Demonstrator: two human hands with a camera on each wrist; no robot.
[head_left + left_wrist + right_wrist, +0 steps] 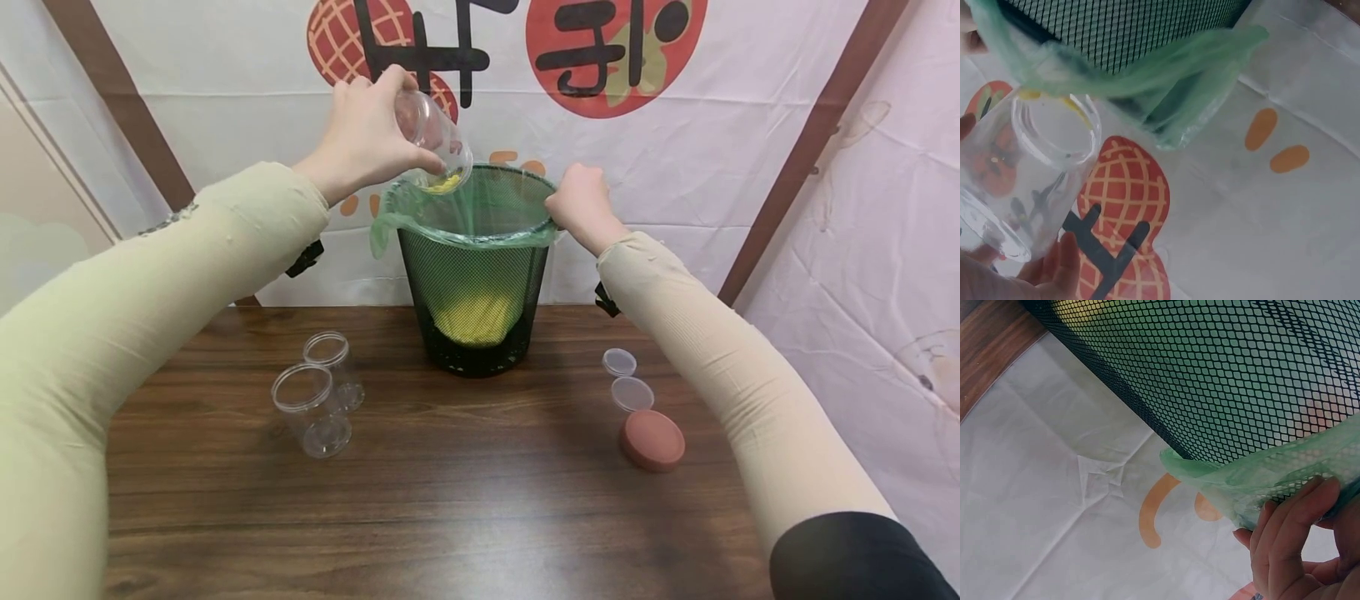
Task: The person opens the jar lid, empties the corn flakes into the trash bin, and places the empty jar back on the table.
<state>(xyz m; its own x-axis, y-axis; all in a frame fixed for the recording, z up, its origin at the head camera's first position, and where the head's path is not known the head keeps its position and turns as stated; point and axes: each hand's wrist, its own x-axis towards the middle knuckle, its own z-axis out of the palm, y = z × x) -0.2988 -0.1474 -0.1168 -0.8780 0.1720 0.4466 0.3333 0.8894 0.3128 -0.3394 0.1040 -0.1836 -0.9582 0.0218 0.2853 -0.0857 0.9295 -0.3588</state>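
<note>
My left hand point(367, 137) grips a clear plastic jar point(433, 133), tipped with its mouth over the left rim of a black mesh wastebasket point(476, 275). A little yellow material point(444, 184) lies inside the jar near its mouth; in the left wrist view the jar point(1035, 156) shows yellow bits along its edge. A green plastic bag point(480, 237) lines the basket and folds over its rim. Yellow contents point(476, 320) show through the mesh at the bottom. My right hand point(587, 204) holds the basket's right rim, fingers curled over the bag edge point(1272, 469).
Two clear jars without lids point(312, 412) stand on the left of the wooden table point(450, 517). Two clear lids point(632, 393) and a red-brown round lid point(652, 439) lie on the right. Behind the basket hangs a white printed cloth point(247, 108).
</note>
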